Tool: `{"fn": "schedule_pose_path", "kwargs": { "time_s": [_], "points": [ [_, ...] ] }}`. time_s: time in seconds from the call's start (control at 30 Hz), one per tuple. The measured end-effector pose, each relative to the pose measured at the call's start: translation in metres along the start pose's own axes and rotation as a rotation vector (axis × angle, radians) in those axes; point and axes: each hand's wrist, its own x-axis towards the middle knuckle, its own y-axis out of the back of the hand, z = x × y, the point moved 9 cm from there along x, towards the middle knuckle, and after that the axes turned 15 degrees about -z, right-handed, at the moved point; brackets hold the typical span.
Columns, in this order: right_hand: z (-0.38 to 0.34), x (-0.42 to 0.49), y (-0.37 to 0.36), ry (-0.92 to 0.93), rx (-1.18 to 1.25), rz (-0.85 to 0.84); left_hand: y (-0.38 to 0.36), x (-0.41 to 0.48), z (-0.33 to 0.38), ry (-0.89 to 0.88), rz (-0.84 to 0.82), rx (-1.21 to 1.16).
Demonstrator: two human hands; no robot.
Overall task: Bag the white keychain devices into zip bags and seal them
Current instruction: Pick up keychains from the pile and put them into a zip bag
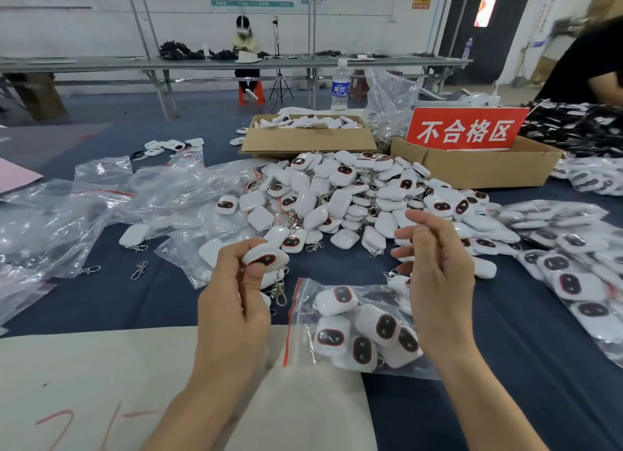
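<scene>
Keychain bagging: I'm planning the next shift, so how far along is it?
Early to midway, I'd judge. Done: filled bags lie stacked at the right. In hand: the left hand grips one device beside a part-filled zip bag; the right hand hovers open above it. Remaining: a large loose pile of devices and many empty bags at the left.

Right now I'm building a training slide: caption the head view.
Left hand holds a white keychain device beside a zip bag holding several more; right hand hovers empty near the loose pile.
</scene>
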Motion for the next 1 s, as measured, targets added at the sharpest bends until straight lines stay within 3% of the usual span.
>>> {"fn": "schedule_pose_path", "kwargs": {
  "time_s": [0.37,0.5,0.7,1.0],
  "points": [
    [0.0,-0.001,-0.004,-0.009,0.057,-0.024,0.0,-0.001,-0.002,0.017,0.014,-0.07],
    [-0.006,-0.004,-0.022,-0.005,0.086,-0.177,0.0,-0.003,0.011,-0.021,0.013,-0.137],
    [-0.015,-0.023,-0.074,-0.083,0.186,-0.561,-0.017,-0.006,0.02,-0.038,-0.108,-0.107],
    [-0.007,-0.029,-0.086,-0.182,0.2,-0.586,-0.03,-0.009,0.016,-0.013,-0.172,-0.13]
  ]
}}
